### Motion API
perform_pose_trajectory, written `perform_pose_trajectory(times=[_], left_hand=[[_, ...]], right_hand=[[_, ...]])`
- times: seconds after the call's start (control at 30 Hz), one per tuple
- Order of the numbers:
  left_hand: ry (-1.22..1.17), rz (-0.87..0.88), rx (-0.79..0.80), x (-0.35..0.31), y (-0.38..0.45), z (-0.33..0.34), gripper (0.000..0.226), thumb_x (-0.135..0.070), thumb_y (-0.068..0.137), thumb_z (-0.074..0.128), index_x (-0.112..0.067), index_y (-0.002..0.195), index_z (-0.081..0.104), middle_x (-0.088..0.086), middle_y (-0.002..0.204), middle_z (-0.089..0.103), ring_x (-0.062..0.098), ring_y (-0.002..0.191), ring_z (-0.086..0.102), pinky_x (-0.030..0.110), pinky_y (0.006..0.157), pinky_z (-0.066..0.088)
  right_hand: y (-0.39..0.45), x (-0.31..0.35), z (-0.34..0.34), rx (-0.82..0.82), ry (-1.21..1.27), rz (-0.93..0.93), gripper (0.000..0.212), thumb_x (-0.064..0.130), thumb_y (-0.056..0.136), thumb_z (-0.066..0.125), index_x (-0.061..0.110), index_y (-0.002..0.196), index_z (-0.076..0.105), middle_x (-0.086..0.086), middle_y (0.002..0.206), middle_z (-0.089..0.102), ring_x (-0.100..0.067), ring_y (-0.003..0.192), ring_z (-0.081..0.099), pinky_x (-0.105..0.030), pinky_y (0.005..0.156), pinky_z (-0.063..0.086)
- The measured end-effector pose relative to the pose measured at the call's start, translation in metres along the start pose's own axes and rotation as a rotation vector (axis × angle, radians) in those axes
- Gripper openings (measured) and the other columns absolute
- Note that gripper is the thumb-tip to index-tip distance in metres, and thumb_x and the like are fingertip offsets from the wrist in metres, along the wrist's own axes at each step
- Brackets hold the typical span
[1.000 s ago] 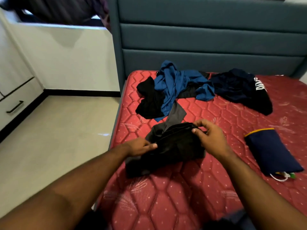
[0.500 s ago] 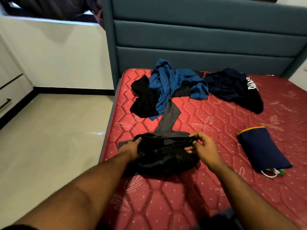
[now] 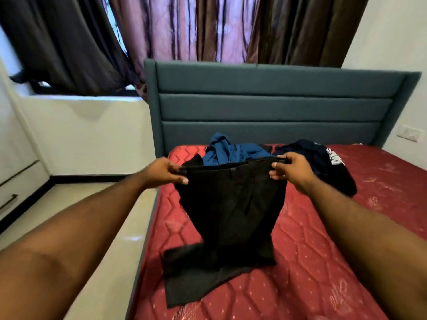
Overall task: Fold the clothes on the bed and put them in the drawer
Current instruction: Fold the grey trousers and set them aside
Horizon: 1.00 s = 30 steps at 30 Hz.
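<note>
A pair of black trousers point(image 3: 231, 204) hangs in the air over the red mattress point(image 3: 312, 262), its legs trailing onto the bed. My left hand point(image 3: 161, 173) pinches the left end of the waistband and my right hand point(image 3: 292, 170) pinches the right end, stretching it flat between them. Behind the trousers lie a crumpled blue garment point(image 3: 226, 151) and a dark navy garment with white lettering point(image 3: 328, 158), partly hidden by my hands and the trousers.
A teal padded headboard point(image 3: 272, 107) stands at the far end of the bed, with curtains point(image 3: 184, 28) above it. White drawers with a dark handle point(image 3: 9, 200) are at the far left, across pale floor point(image 3: 80, 204).
Both hands have lifted the trousers by the waistband off the mattress and spread it wide. The camera has tilted up, so the folded navy item at the right is out of view.
</note>
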<state>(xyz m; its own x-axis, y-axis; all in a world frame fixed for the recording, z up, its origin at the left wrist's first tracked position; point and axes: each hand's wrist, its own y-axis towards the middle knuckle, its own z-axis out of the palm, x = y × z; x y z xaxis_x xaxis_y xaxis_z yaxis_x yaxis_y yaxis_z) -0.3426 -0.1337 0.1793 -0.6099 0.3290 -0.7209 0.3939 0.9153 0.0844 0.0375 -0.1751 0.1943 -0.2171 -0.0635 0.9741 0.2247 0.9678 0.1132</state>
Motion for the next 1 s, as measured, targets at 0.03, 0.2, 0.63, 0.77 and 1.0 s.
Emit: perform_pose_trajectory(times=[0.03, 0.2, 0.63, 0.77, 1.0], left_hand=[[-0.057, 0.035, -0.055, -0.025, 0.006, -0.024, 0.046, -0.060, 0.041, 0.087, -0.021, 0.057, 0.067, -0.011, 0.057, 0.059, 0.001, 0.055, 0.052, 0.016, 0.053, 0.042], [-0.494, 0.300, -0.367, -0.140, 0.028, -0.109, 0.059, 0.010, 0.072, 0.076, -0.023, 0.111, 0.047, 0.006, 0.083, 0.061, 0.014, 0.075, 0.062, 0.033, 0.069, 0.056], [-0.257, -0.213, 0.817, -0.130, -0.056, -0.128, 0.046, -0.013, 0.073, 0.081, 0.003, 0.113, 0.064, 0.017, 0.099, 0.071, 0.025, 0.082, 0.071, 0.035, 0.069, 0.061], [0.275, -0.433, 0.521, -0.130, -0.003, -0.111, 0.024, -0.014, 0.088, 0.067, -0.007, 0.111, 0.064, 0.015, 0.098, 0.070, 0.030, 0.086, 0.070, 0.044, 0.065, 0.060], [0.383, 0.161, -1.115, -0.260, 0.096, -0.226, 0.025, -0.015, 0.087, 0.058, -0.018, 0.111, 0.067, 0.022, 0.108, 0.065, 0.044, 0.096, 0.064, 0.045, 0.080, 0.052]], right_hand=[[0.014, 0.028, -0.003, -0.011, 0.026, -0.055, 0.023, -0.012, 0.090, 0.053, 0.010, 0.087, 0.046, -0.015, 0.075, 0.056, -0.013, 0.045, 0.065, -0.027, 0.046, 0.056], [0.038, 0.166, -0.027, -0.120, 0.062, -0.370, 0.022, -0.007, 0.093, 0.052, 0.009, 0.107, 0.048, -0.009, 0.086, 0.058, -0.012, 0.049, 0.067, -0.027, 0.054, 0.058], [-0.063, 0.192, -0.077, 0.993, -0.545, 0.426, 0.023, 0.004, 0.076, 0.062, -0.006, 0.097, 0.062, -0.019, 0.061, 0.068, -0.019, 0.050, 0.068, -0.028, 0.046, 0.057], [-0.022, 0.164, -0.045, 0.746, -0.610, 0.279, 0.014, -0.006, 0.088, 0.056, 0.004, 0.079, 0.058, -0.009, 0.058, 0.065, -0.018, 0.053, 0.069, -0.029, 0.050, 0.057], [0.101, 0.321, -0.038, -0.280, -0.381, -0.753, 0.023, 0.004, 0.093, 0.055, 0.009, 0.111, 0.069, -0.006, 0.092, 0.066, -0.006, 0.061, 0.066, -0.027, 0.068, 0.060]])
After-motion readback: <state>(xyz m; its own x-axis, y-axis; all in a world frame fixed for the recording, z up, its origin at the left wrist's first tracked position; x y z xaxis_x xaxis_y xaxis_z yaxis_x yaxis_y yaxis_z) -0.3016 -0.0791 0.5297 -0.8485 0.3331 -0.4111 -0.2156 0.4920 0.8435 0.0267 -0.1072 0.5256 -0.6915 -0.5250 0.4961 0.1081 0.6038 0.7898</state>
